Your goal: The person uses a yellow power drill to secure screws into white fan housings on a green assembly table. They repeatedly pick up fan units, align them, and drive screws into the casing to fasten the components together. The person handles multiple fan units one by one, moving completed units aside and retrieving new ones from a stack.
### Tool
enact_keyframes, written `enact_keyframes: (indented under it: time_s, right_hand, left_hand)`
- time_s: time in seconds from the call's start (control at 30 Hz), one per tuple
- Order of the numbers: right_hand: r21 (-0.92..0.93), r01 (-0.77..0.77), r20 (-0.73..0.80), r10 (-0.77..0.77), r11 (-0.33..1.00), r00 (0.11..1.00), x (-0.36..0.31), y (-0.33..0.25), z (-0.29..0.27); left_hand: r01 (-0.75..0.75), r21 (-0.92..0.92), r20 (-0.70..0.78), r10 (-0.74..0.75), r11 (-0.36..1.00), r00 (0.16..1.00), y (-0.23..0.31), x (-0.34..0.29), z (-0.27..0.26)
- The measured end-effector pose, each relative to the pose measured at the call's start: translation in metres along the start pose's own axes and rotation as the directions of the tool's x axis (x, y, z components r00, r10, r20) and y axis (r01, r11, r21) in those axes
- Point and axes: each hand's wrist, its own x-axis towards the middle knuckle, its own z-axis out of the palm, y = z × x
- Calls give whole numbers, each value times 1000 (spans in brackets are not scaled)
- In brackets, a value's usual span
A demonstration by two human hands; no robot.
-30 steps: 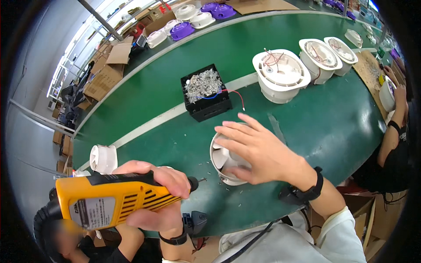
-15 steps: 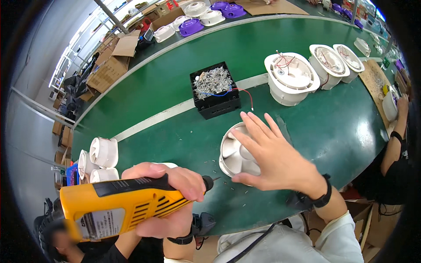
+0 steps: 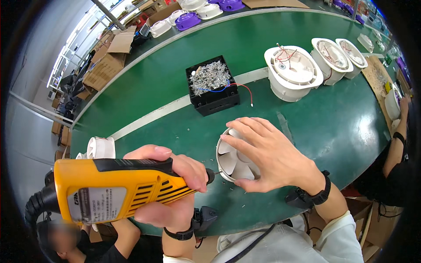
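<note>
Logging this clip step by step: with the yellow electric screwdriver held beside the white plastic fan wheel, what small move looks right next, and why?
Probably a short advance of the yellow electric screwdriver so its tip meets the near rim of the white plastic fan wheel. The left hand holds the tool level with the bit just short of the rim, while the right hand presses down on the wheel, steadying it on the green table.

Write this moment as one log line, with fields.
left hand: grips yellow electric screwdriver | right hand: rests on white fan part | table: green
</note>
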Motion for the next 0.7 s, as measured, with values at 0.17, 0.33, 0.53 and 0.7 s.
enact_keyframes:
  time_s: [0.17,0.33,0.53,0.7]
  right_hand:
    - [18,1,-2,-1,1000,1000,0,1,2]
    - [24,13,1,-13,1000,1000,0,0,1]
    - [4,14,42,-15,1000,999,2,-1,-1]
    - [37,20,173,-26,999,985,3,3,-19]
  left_hand:
    - [6,-14,-3,-6,1000,1000,-1,2,1]
    - [54,124,-60,-47,991,997,-7,8,13]
    - [117,222,-109,-95,968,989,-7,4,23]
    - [-1,80,-79,8,997,997,15,10,9]
